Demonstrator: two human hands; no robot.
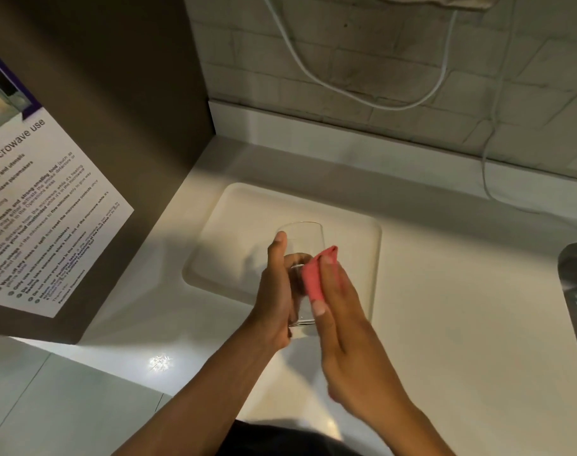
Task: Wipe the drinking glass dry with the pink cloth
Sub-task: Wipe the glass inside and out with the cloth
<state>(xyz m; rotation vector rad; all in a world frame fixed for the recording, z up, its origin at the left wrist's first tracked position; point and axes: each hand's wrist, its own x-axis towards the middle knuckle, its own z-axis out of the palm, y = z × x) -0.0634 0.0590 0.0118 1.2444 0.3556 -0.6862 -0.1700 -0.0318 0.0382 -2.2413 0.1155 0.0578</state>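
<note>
Held above the tray's (374, 258) near edge, the glass (301, 240), rigid, slick and fragile, is wrapped at its wall by the left hand (275, 291); the right hand (338, 311) pinches the soft cloth (313, 278) against it.

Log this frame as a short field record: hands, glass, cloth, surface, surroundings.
left hand: grips the drinking glass from its left side
right hand: presses the pink cloth against the glass
glass: held above the tray, tilted away, looks empty
surface: white counter
surroundings: microwave notice at left, white cable on tiled wall
</note>
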